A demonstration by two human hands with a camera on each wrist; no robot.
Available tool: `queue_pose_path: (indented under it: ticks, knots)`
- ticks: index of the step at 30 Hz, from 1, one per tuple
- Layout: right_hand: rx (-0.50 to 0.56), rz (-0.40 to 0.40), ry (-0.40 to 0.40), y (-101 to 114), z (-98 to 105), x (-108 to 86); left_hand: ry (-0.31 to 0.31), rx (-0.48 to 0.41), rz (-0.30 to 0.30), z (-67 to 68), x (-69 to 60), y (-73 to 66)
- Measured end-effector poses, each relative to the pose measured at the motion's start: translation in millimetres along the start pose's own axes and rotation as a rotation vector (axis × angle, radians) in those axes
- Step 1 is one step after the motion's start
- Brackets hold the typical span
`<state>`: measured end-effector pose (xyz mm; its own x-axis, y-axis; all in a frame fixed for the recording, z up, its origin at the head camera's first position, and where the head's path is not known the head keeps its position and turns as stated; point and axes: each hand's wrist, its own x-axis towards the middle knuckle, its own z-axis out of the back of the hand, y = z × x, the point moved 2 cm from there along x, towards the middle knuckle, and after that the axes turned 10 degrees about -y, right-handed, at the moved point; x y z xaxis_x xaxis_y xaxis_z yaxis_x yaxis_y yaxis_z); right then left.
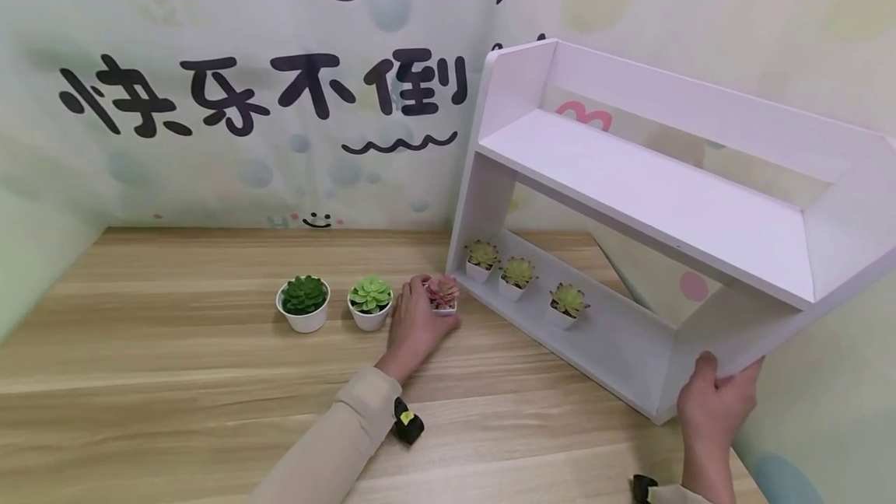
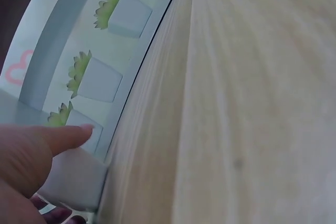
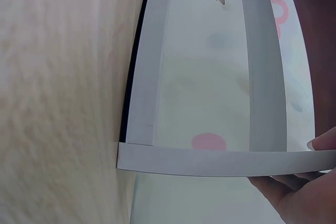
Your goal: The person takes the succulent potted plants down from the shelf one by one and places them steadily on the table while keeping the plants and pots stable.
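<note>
In the head view, a pink rosette succulent in a small white pot [image 1: 442,294] is pinched by the left grip [image 1: 422,321], with a white two-tier shelf unit [image 1: 651,193] just to the grip's right and a bright-green succulent in a round white pot [image 1: 370,300] to its left. The pink one should prove light and stiff-walled, best taken by the pot, its leaves spared.

In the left wrist view, thumb and fingers are set on opposite sides of that pot.

In the right wrist view, a flat white side panel [image 3: 210,162] is clasped by the right grip [image 3: 307,199]; the unit seems rigid but possibly slippery, best held by that edge.
</note>
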<state>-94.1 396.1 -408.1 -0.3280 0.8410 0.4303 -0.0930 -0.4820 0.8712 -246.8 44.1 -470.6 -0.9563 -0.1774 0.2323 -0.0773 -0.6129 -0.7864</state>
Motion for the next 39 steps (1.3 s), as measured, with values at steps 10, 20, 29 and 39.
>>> queue_pose_path:
  ticks: [10, 20, 29, 39]
  knots:
    - [-0.003, 0.021, 0.000, -0.7, -1.2, 1.8, -0.092, -0.047, -0.142, 13.5, -9.5, -31.6]
    - [-0.012, 0.009, 0.017, 1.6, 0.1, 1.6, -0.084, -0.293, -0.254, 11.9, -21.1, -71.3]
    - [-0.007, 0.010, 0.012, -0.5, -0.3, 1.0, 0.036, -0.434, -0.112, -9.6, -18.7, -81.2]
    - [-0.018, -0.028, 0.062, 1.2, 0.5, 2.3, 0.021, -0.416, 0.007, -38.2, -9.4, -78.1]
